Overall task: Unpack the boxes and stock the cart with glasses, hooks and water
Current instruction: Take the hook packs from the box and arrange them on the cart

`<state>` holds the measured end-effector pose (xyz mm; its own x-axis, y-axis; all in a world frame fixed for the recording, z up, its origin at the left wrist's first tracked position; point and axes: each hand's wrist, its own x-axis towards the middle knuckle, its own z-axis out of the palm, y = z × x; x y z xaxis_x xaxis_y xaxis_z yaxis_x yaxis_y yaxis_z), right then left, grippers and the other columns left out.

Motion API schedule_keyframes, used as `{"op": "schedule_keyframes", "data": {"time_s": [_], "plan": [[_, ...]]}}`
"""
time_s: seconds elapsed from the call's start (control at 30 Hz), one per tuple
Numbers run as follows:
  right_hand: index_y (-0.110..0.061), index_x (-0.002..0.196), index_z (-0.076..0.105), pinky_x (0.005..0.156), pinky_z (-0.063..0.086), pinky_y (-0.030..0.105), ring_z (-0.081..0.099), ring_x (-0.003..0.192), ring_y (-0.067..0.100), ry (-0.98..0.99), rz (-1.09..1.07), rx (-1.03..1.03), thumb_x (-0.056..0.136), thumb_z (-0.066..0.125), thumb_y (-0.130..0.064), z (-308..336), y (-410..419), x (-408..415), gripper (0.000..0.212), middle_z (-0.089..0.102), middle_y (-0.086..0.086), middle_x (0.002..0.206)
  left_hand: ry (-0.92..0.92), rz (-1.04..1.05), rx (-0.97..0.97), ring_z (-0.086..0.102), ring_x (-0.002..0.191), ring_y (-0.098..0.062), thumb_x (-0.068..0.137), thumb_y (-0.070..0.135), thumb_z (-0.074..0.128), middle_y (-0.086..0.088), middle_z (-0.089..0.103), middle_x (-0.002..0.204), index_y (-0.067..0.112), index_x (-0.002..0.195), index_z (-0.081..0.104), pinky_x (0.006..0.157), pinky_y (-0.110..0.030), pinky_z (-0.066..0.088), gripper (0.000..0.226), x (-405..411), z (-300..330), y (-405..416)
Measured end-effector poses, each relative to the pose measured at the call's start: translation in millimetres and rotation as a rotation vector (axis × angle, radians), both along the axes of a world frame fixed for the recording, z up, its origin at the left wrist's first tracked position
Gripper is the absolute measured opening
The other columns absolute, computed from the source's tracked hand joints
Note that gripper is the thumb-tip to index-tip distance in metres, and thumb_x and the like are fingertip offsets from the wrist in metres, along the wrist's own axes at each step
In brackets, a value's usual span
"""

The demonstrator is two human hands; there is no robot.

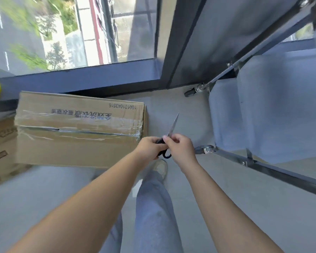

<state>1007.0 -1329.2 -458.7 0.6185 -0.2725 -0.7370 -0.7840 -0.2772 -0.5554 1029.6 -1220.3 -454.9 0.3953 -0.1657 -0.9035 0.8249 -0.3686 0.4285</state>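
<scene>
Floor (pixel 44 198) carries everything in view, and the cart (pixel 263 110) stands on it at the right, its grey shelves holding nothing visible, probably parked close so stock can go straight in. Left of it sits the large cardboard box (pixel 77 128), its top seam taped but already slit partway, beside a second box (pixel 0 150) at the edge. Between box and cart the two hands meet on the scissors (pixel 169 136): the left hand (pixel 150 147) grips the black handles, the right hand (pixel 181 148) pinches near the pivot, blade pointing away, likely readying the tool for more cutting.
</scene>
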Motion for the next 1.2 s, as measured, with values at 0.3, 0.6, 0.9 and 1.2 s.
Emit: {"op": "schedule_keyframes", "data": {"time_s": [0.3, 0.6, 0.9, 1.2], "plan": [[-0.009, 0.071, 0.061, 0.050, 0.032, 0.013, 0.041, 0.062, 0.011, -0.048, 0.288, 0.067, 0.089, 0.058, -0.010, 19.1, 211.5, -1.9, 0.019, 0.049, -0.002, 0.061, -0.093, 0.276, 0.026, 0.055, 0.079, -0.018, 0.087, 0.004, 0.063, -0.007, 0.062, 0.089, 0.013, 0.100, 0.063, 0.064, -0.025, 0.044, 0.016, -28.2, 9.4, 217.0], [0.003, 0.083, 0.067, 0.070, 0.044, 0.036, 0.050, 0.076, 0.018, 0.037, 0.073, 0.193, 0.086, 0.065, -0.013, 8.3, 446.7, -18.3, 0.016, 0.055, 0.008, 0.076, -0.134, 0.523, 0.051, 0.061, 0.074, -0.015, 0.090, 0.007, 0.059, -0.006, 0.063, 0.096, 0.014, 0.107, 0.059, 0.053, -0.015, 0.044, 0.017, -62.4, 21.5, 460.2], [-0.015, 0.080, 0.065, 0.082, 0.051, 0.035, 0.061, 0.081, 0.019, -0.044, 0.122, 0.222, 0.089, 0.061, -0.011, -19.6, 562.2, 89.2, 0.011, 0.067, 0.006, 0.084, -0.143, 0.887, 0.020, 0.064, 0.074, -0.017, 0.094, 0.014, 0.057, -0.005, 0.067, 0.094, 0.012, 0.111, 0.059, 0.072, -0.027, 0.051, 0.018, 32.3, -12.1, 563.1], [-0.017, 0.067, 0.054, 0.073, 0.050, 0.034, 0.056, 0.071, 0.021, -0.004, -0.143, 0.221, 0.087, 0.060, -0.008, -184.5, 649.8, 197.0, 0.024, 0.058, 0.004, 0.072, -0.233, 0.858, 0.028, 0.058, 0.078, -0.012, 0.092, 0.009, 0.057, -0.001, 0.060, 0.110, 0.012, 0.128, 0.051, 0.061, -0.023, 0.046, 0.037, 138.6, -167.3, 620.2]]}}
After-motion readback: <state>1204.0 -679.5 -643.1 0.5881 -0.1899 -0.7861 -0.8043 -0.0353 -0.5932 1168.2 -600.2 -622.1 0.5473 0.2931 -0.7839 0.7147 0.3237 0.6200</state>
